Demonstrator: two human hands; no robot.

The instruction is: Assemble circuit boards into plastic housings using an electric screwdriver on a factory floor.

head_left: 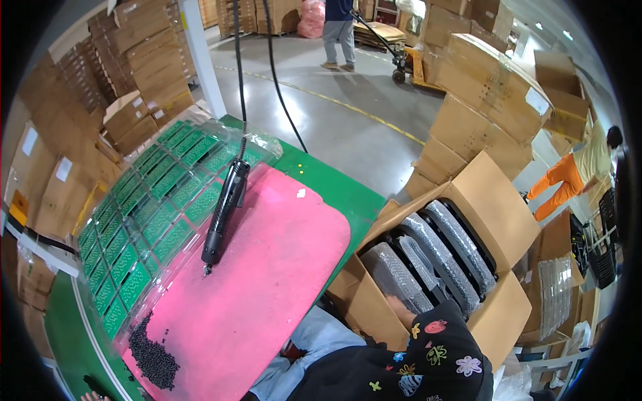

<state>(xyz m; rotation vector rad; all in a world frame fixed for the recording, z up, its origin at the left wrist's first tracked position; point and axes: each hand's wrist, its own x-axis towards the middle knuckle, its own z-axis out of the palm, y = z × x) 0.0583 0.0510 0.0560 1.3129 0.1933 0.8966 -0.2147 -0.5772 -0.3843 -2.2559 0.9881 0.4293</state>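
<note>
My right arm, in a black sleeve with colourful stitched flowers, reaches into an open cardboard box (515, 301) at the right. My right hand (400, 311) is beside a bubble-wrapped black part (394, 271); its fingers are hidden, so its grip cannot be made out. Several such wrapped parts stand on edge in the box. Only a sliver of my left hand (95, 397) shows at the lower left rim, near a dark object (99, 385) too cut off to name. A black electric screwdriver (226, 210) hangs on its cable over the pink mat (287, 254), apart from both hands.
A pile of small black screws (152, 354) lies on the mat. Clear plastic trays of green circuit boards (157, 177) line the green table's (344, 200) far left. Stacked cartons (488, 87) stand behind the box. One person (340, 33) stands near a pallet jack (418, 67); another person (572, 170) bends at the right.
</note>
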